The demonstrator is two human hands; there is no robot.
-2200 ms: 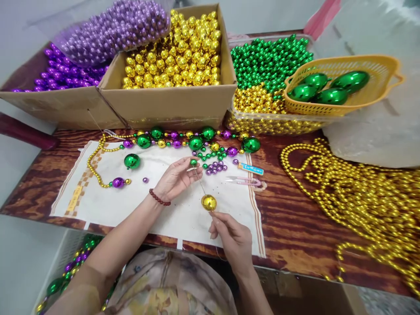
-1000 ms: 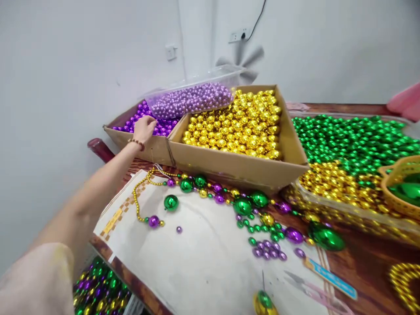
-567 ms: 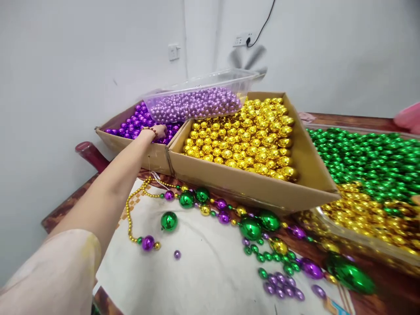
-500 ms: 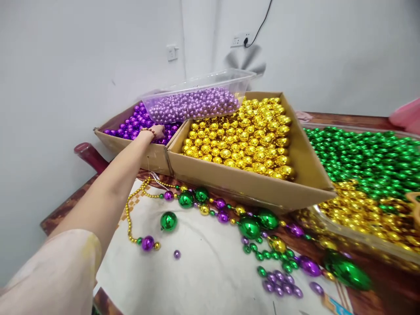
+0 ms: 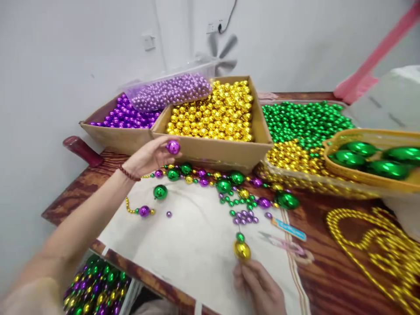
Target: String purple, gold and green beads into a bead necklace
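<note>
Single view, head-worn. It looks forward and down across the table [image 5: 328, 280] from its near edge, facing the wall [image 5: 65, 52] (socket [image 5: 213, 27] at the top of frame). The table's left corner is in frame; its right side is cut off.

Nearest the lens is the right hand [image 5: 262, 291] under a gold bead [image 5: 242, 250], at the bottom edge. The left hand [image 5: 147, 157] with a purple bead [image 5: 173, 147] is at mid-distance, just before the boxes [image 5: 216, 153]. The left sleeve is blurred at the lower left corner.
</note>
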